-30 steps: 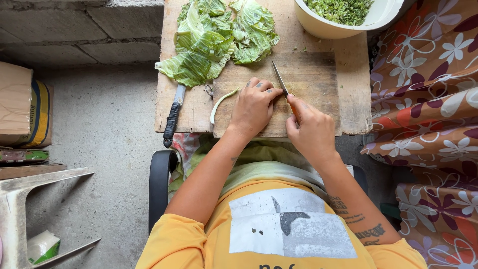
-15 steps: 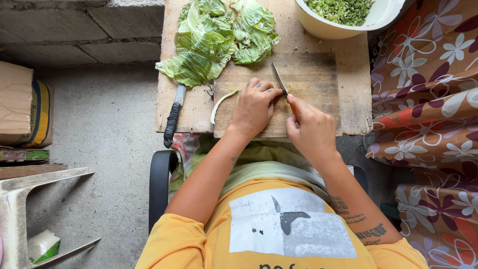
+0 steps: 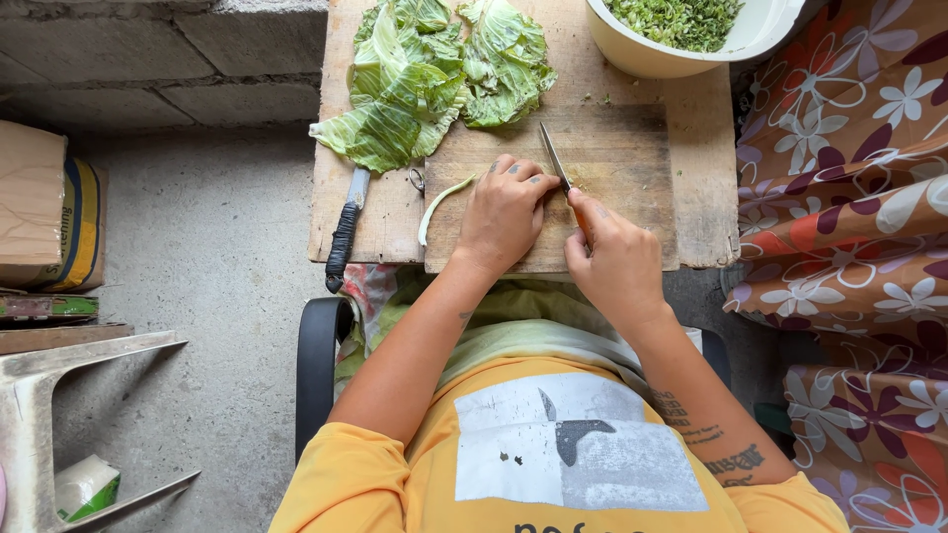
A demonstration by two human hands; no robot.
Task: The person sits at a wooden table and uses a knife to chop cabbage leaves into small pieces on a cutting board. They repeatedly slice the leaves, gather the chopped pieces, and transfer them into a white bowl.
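My right hand (image 3: 614, 259) grips a small knife (image 3: 554, 155) whose blade points away from me over a wooden cutting board (image 3: 622, 158). My left hand (image 3: 502, 212) lies curled on the board just left of the blade, pressing down on something hidden under the fingers. A pale green stem strip (image 3: 437, 202) lies on the board left of that hand. Big green cabbage leaves (image 3: 425, 74) are heaped at the far end of the board.
A cream bowl (image 3: 652, 54) of chopped greens stands at the board's far right corner. A second knife with a black wrapped handle (image 3: 345, 232) lies along the board's left edge. Flowered cloth (image 3: 849, 227) hangs to the right; a concrete floor (image 3: 197, 257) and cardboard boxes (image 3: 44, 212) lie left.
Almost nothing differs. My right hand with the knife has edged slightly toward my left hand; the left hand stays put.
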